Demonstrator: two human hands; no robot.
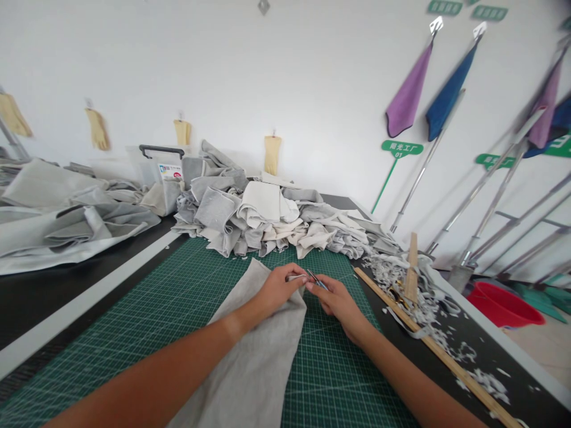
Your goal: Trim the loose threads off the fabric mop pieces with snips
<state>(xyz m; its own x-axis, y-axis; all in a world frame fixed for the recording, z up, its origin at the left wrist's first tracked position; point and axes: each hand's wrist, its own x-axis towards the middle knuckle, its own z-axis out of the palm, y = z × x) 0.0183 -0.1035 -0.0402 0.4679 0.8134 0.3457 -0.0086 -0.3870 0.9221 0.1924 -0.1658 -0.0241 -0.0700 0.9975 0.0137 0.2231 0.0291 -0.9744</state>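
My left hand (281, 289) pinches the top edge of a grey suede leather piece (254, 351), which lies flat on a green cutting mat (330, 368). My right hand (336, 300) holds small metal snips (317, 279) by their handles. The blades point toward my left hand, right beside the pinched edge. A thin pale strip shows between my left fingers. The snips' tips are partly hidden by my fingers, so I cannot tell whether they touch the leather.
A large heap of grey and cream leather pieces (263, 217) lies beyond the mat. A long wooden ruler (428, 348) and white scraps (401, 279) lie along the right. More leather and a plastic bin (160, 178) are at left. Mops and a red basin (504, 303) stand right.
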